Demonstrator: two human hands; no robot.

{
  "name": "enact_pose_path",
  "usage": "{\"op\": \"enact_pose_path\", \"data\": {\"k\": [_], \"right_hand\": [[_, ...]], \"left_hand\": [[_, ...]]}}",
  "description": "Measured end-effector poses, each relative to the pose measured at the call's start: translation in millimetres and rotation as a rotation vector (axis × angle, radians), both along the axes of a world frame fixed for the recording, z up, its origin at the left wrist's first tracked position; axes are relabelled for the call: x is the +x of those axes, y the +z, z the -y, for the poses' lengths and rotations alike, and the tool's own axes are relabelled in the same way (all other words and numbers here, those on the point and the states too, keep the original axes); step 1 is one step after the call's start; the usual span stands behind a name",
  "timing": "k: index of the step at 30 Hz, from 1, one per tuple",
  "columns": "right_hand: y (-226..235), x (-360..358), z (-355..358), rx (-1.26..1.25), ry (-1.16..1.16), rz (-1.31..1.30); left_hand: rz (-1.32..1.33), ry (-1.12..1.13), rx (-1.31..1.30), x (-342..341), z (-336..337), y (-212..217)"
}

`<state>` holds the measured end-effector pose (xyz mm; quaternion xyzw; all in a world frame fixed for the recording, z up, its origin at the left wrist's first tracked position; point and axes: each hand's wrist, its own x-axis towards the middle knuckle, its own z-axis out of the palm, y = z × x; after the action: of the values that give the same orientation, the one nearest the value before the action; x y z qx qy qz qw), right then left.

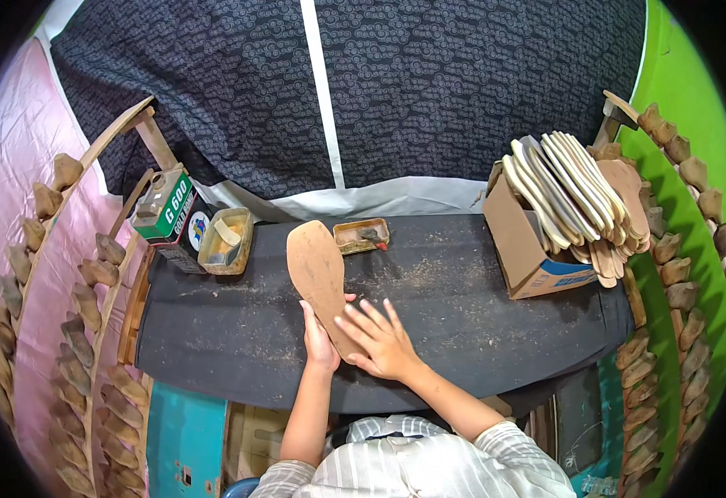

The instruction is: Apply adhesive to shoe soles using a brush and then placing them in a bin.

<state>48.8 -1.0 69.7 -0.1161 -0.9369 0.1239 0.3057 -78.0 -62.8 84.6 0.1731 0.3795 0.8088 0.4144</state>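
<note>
A tan, sole-shaped shoe insole (316, 264) is held up over the dark table, its broad end pointing away from me. My left hand (320, 339) grips its narrow lower end from the left side, with the thumb along the edge and fingertips showing at the right edge. My right hand (382, 339) lies over the insole's lower right part, fingers stretched out and spread, the fingertips at its surface. Whether the right palm presses on it I cannot tell.
On the right, a cardboard box (512, 241) holds many stacked insoles (562, 191). A small tray (355, 227) with a red-tipped tool lies behind the insole. A green-and-black can (168, 217) and a yellowish container (238, 263) stand at left. Racks of wooden shoe lasts (680, 296) flank the table (462, 332).
</note>
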Motion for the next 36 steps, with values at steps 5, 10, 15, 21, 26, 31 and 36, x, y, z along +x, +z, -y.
{"op": "enact_pose_path", "data": {"k": [5, 10, 15, 21, 26, 31, 36], "right_hand": [[-1.1, -18.5, -28.1, -0.111, -0.363, -0.224], [-7.3, -39.6, -80.9, -0.505, -0.427, -0.452], [-15.8, -72.3, -121.9, -0.689, -0.410, -0.395], [-23.8, -88.8, -149.8, -0.289, -0.264, -0.339], [-7.9, -87.8, -135.9, -0.098, -0.271, -0.434], [2.0, -80.6, -129.5, -0.178, -0.291, -0.404], [26.3, -71.5, -100.6, -0.187, -0.314, -0.498]], "left_hand": [[0.054, -0.129, 0.072, -38.0, -2.5, -25.2], [0.179, -0.125, 0.061, -47.2, -12.2, -39.2], [0.220, -0.198, 0.045, -49.2, -14.2, -56.5], [0.171, -0.234, 0.052, -49.1, -16.4, -53.9], [0.166, -0.230, 0.081, -54.4, -10.7, -52.5], [0.156, -0.231, 0.078, -52.9, -8.5, -50.7], [0.157, -0.267, 0.105, -50.3, -7.2, -52.8]]}}
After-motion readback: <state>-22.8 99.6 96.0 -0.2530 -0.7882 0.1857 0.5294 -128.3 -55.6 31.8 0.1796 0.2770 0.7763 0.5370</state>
